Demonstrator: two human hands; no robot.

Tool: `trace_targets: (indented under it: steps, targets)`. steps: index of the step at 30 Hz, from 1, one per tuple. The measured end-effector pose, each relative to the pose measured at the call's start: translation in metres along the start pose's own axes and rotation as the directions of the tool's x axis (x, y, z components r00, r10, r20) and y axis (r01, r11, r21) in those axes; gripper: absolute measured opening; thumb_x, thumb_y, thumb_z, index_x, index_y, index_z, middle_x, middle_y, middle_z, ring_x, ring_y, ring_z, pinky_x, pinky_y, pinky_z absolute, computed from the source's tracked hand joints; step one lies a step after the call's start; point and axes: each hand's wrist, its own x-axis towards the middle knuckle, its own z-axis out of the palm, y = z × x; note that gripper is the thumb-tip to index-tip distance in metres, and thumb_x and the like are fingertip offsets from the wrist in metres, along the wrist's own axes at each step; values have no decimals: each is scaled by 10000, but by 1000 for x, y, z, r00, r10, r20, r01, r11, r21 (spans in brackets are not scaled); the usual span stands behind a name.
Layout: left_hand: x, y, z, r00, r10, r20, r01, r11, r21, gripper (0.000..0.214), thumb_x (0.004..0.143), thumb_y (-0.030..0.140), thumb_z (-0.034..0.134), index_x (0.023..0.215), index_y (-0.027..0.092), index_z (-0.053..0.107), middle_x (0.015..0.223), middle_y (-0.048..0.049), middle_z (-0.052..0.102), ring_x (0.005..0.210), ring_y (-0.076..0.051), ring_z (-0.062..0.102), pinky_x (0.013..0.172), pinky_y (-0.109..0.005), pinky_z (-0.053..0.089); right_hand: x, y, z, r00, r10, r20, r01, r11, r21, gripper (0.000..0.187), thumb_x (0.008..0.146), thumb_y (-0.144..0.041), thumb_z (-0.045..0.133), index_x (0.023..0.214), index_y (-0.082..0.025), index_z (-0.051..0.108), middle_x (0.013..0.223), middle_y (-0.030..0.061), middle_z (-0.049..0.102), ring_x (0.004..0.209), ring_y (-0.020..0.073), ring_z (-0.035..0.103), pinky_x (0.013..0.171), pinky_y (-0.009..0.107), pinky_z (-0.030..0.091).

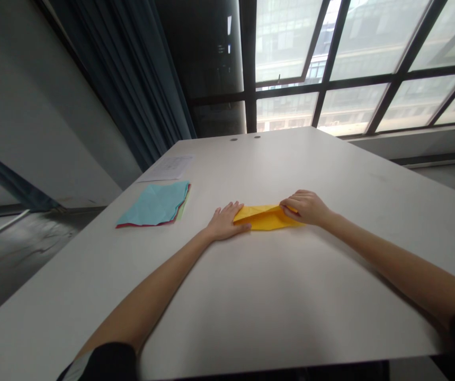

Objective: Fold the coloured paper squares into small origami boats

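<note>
Beyond black sleeves (112,362), folded yellow paper (271,221) is being pinned by the flat left hand (226,221), pinched by the right hand (305,206) — crooked creasing being risked if either slips.

Daylight comes through the window (283,39) past the far end of the desk (251,307), looking very bright and washed out. The curtain (132,69) and wall (64,90) left of the desk are dim. Soft shadows lie on the desk by the arms (390,258). The sheet (167,168) on the desk's left is too fuzzy to read. The desk's near end looks stretched wide.
</note>
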Motion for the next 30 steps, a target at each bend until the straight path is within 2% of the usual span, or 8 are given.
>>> trace_targets:
  steps: [5,8,11,16,21,24,27,30]
  targets:
    - [3,-2,4,996,-29,-81,24,998,-62,685,798,661,309,1328,230,348,1380,-87,406,1275,-258,343,1026,-436,251,-1,2,0,972,191,-140,-181,980,78,309,850,-319,387,794,-197,665,655,46,672,591,158,588,677,294,435]
    - [4,-2,4,993,-29,-115,20,997,-73,667,779,656,367,1299,238,377,1313,-79,477,1208,-264,419,996,-424,291,2,1,-3,903,375,-209,-334,919,208,308,833,-347,404,799,-186,664,634,36,655,548,144,561,587,262,421]
    - [4,-2,3,991,-16,-133,2,995,-104,677,747,658,428,1289,255,379,1268,-67,513,1167,-271,455,981,-429,305,4,5,-4,806,542,-238,-454,824,338,306,803,-369,438,770,-170,668,568,13,610,497,121,511,528,237,385]
    - [4,-3,4,992,-14,-128,-4,990,-140,682,734,648,450,1290,258,387,1302,-61,485,1211,-297,415,1001,-455,281,3,22,4,645,752,-135,-625,621,473,309,741,-366,468,745,-148,688,592,23,621,573,144,542,540,242,372]
    - [6,-7,10,981,-63,-182,37,989,-145,736,739,565,501,1343,188,318,1348,-103,441,1231,-283,405,1022,-435,280,-5,39,20,536,844,6,-745,470,474,296,723,-343,467,759,-158,695,686,40,663,667,170,579,576,251,386]
    - [7,-10,14,970,-67,-232,30,987,-158,720,761,507,505,1357,163,291,1372,-117,407,1254,-260,381,1035,-403,285,-11,43,27,537,840,76,-777,457,434,295,732,-341,457,765,-164,691,724,49,673,692,178,592,580,254,395]
    - [9,-11,17,957,-38,-289,-4,990,-143,588,792,451,486,1316,214,366,1364,-93,405,1268,-238,358,1032,-401,301,-14,46,33,572,812,118,-788,505,352,293,744,-343,450,795,-176,685,755,55,678,701,189,600,592,272,415]
    - [8,-11,18,939,-28,-343,-9,994,-105,428,794,347,493,1201,212,505,1348,-109,393,1243,-254,374,1009,-425,324,-16,48,39,681,727,80,-713,636,295,320,747,-310,461,967,-181,653,875,69,678,747,197,602,676,311,454]
